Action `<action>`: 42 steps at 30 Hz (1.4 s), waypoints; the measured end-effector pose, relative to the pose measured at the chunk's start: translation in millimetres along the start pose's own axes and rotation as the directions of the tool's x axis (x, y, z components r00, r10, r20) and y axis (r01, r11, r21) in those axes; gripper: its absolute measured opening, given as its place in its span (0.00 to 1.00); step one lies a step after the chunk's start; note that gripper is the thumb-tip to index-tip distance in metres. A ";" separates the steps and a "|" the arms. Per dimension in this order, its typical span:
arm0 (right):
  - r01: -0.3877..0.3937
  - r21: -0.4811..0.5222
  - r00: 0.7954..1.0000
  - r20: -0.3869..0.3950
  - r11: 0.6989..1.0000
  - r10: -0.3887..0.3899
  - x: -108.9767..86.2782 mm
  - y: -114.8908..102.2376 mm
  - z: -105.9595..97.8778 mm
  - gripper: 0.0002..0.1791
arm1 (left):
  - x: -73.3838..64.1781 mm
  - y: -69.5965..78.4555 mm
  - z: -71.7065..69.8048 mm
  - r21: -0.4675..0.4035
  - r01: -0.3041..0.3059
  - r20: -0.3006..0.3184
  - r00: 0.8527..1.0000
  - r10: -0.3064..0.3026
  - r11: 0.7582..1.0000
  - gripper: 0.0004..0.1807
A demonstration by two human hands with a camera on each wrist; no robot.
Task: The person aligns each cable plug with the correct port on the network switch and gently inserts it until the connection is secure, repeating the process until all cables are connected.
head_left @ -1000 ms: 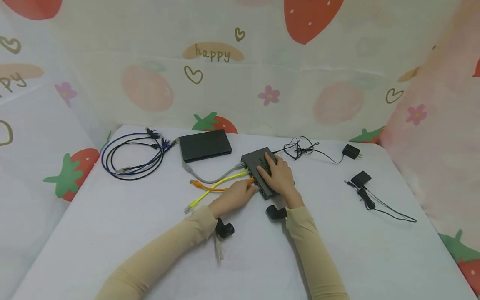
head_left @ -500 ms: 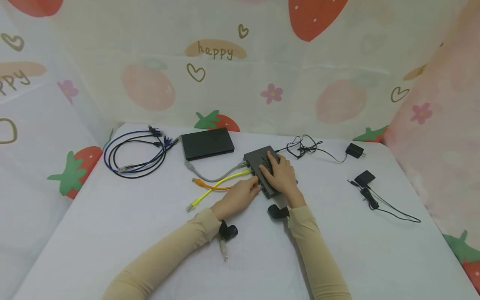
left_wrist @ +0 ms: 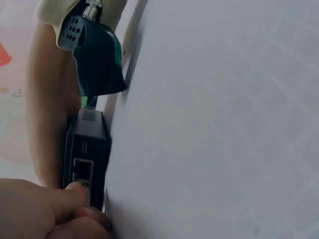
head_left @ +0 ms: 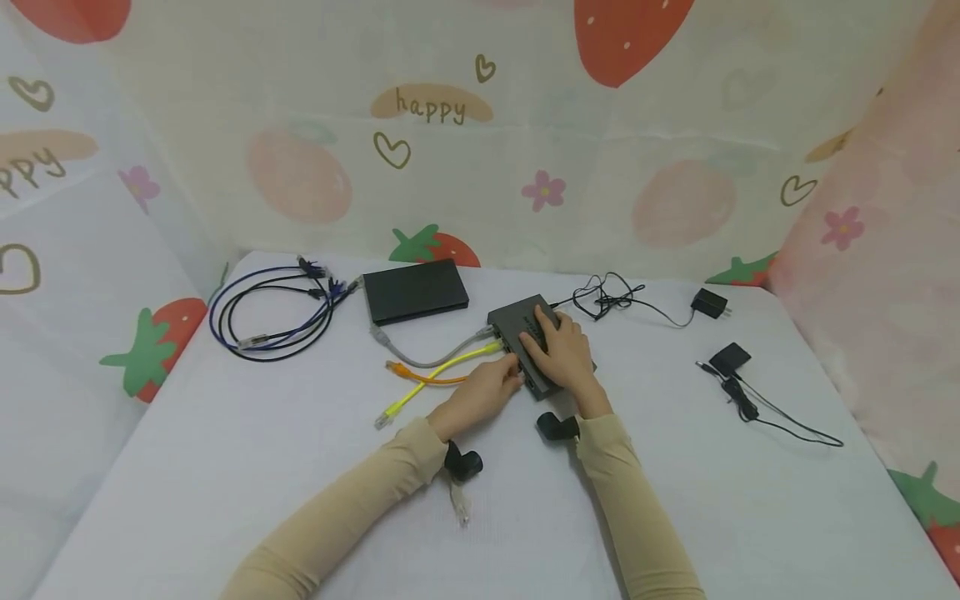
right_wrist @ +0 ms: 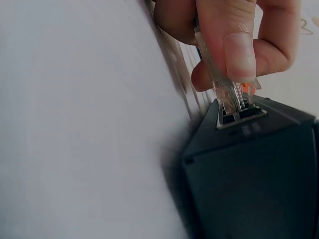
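Observation:
A dark network switch (head_left: 513, 318) lies on the white table, its row of ports facing left. My right hand (head_left: 566, 354) rests flat on its top, fingers extended. At the port side, my left hand (head_left: 480, 396) pinches a clear Ethernet plug (right_wrist: 227, 97) between thumb and fingers. In the right wrist view the plug's tip stands right at a port opening. The free end of a pale Ethernet cable (head_left: 459, 504) shows below my left wrist. A grey cable (head_left: 435, 363) and a yellow cable (head_left: 450, 364) run from the switch's ports. An orange cable (head_left: 427, 377) passes behind my left hand.
A black box (head_left: 416, 292) stands behind to the left, beside coiled blue and black cables (head_left: 277, 346). A thin black cord (head_left: 600, 296) leads from the switch to a power adapter (head_left: 708, 303). Another adapter (head_left: 730, 358) with its cord lies at the right.
My left hand has shifted slightly right along the port side, and its fingers now cover the orange cable's end at the switch. My right hand stays on top of the switch.

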State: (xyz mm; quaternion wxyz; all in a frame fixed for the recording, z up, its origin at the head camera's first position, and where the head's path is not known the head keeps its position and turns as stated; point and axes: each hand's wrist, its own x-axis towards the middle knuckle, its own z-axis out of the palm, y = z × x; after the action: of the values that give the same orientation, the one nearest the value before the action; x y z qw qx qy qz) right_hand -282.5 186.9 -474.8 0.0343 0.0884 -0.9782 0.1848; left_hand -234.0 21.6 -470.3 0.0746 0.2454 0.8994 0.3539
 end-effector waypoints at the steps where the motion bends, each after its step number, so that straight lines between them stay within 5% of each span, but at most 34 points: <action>1: -0.003 -0.003 1.000 0.004 1.000 0.003 0.0 -0.3 0.6 0.35 | -0.2 -0.5 -0.2 -0.001 0.007 0.006 1.000 -0.007 1.000 0.06; 4: 0.000 -0.006 1.000 0.005 1.000 0.000 0.0 -1.4 2.1 0.35 | -0.9 -2.4 -0.2 0.015 0.033 0.015 0.999 -0.034 0.999 0.08; 9: -0.002 0.002 1.000 0.002 1.000 0.002 1.7 -1.6 5.0 0.35 | -1.3 -4.7 0.0 0.168 0.059 -0.009 0.998 -0.058 0.984 0.10; 16: -0.016 -0.007 1.000 0.015 1.000 0.016 3.0 0.8 8.4 0.36 | -8.6 -1.6 -8.9 0.349 0.015 -0.065 0.998 0.008 0.937 0.11; 22: 0.000 -0.007 1.000 0.022 1.000 0.000 2.4 2.0 8.3 0.38 | -14.8 2.9 -15.3 0.474 0.045 -0.047 0.999 -0.026 0.880 0.10; 33: -0.008 -0.018 0.993 0.116 1.000 0.011 -3.9 -1.8 -6.1 0.55 | -22.7 -1.7 -32.0 0.328 0.047 -0.037 0.999 -0.037 0.943 0.03; 42: -0.020 -0.007 0.995 0.103 1.000 0.021 -4.8 -3.8 -10.6 0.50 | -23.8 -15.3 -58.7 0.266 0.097 -0.082 0.994 -0.078 0.959 0.06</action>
State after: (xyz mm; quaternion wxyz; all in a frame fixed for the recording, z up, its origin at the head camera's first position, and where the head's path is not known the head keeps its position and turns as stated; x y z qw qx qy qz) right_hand -276.7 188.1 -464.1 -0.0176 0.0875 -0.9801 0.1775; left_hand -237.3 -35.0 -438.1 0.0243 0.2007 0.9512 0.2331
